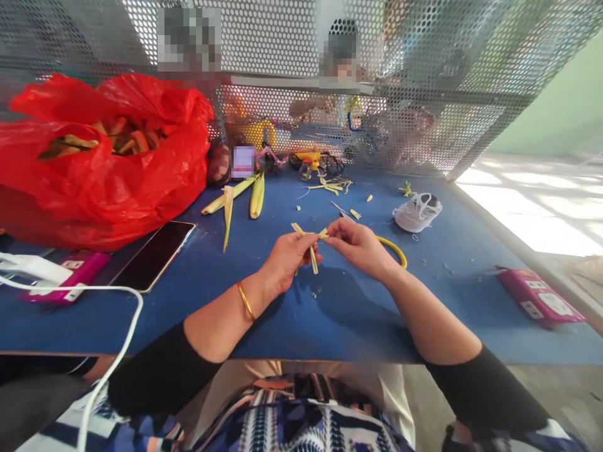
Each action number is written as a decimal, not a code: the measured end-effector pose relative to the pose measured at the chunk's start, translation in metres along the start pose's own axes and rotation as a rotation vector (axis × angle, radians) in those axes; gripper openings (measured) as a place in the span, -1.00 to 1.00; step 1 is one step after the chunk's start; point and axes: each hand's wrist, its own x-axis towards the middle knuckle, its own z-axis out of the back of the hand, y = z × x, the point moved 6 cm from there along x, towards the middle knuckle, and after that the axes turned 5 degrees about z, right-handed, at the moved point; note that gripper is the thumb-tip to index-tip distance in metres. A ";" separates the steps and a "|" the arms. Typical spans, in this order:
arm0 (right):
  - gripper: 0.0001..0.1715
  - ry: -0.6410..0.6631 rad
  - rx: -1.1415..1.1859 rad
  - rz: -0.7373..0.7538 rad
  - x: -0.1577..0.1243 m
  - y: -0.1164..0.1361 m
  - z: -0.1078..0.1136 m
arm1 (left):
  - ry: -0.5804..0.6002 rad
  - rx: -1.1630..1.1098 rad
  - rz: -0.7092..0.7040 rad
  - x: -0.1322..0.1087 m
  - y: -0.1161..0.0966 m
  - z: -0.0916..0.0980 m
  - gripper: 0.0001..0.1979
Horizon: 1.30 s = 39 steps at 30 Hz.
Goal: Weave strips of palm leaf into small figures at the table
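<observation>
My left hand (286,256), with a gold bangle on its wrist, pinches pale green corn husk strips (315,260) above the blue table. The strips cross one another, and one end hangs down below the fingers. At the right end of the strips, my right hand (358,248) has thumb and fingertips closed on a small folded tip. Partly hidden behind my right wrist lies a yellow curved loop (397,248). Husk scraps (355,214) are scattered just beyond the hands.
A red plastic bag (155,216) full of husks stands at the left, beside a phone (153,256). Whole husk pieces (257,196) lie near it. White thread (414,216), a yellow tool (311,161) and a magenta box (539,295) are farther out. Perforated metal (277,47) borders the back.
</observation>
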 end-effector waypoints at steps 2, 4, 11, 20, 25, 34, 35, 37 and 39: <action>-0.88 -0.013 -0.171 0.050 -0.003 0.006 0.002 | -0.032 0.008 -0.022 0.001 -0.001 0.002 -0.83; -0.88 -0.004 -0.323 0.120 -0.006 0.013 0.003 | -0.061 0.032 -0.048 0.003 -0.002 0.004 -0.82; -0.86 -0.022 -0.287 0.260 -0.005 0.021 0.006 | 0.076 0.200 -0.046 0.000 0.000 -0.004 -0.80; -0.63 0.104 0.479 -0.214 -0.001 -0.015 -0.008 | 0.345 0.062 0.142 -0.011 0.008 -0.018 -0.91; -0.55 -0.084 0.494 -0.262 -0.001 -0.019 -0.009 | 0.342 -0.051 0.173 -0.013 0.007 -0.019 -0.94; -0.74 -0.259 0.116 -0.187 -0.005 -0.015 -0.002 | 0.178 -0.116 0.142 -0.008 0.006 -0.011 -0.91; -0.75 -0.265 0.075 -0.176 -0.007 -0.013 -0.003 | 0.134 -0.120 0.128 -0.007 0.005 -0.009 -0.90; -0.74 -0.259 0.028 -0.164 -0.010 -0.011 -0.008 | 0.059 -0.128 0.099 -0.005 0.005 -0.005 -0.90; -0.74 -0.245 -0.017 -0.137 -0.013 -0.007 -0.015 | 0.005 -0.130 0.061 -0.003 0.004 -0.001 -0.92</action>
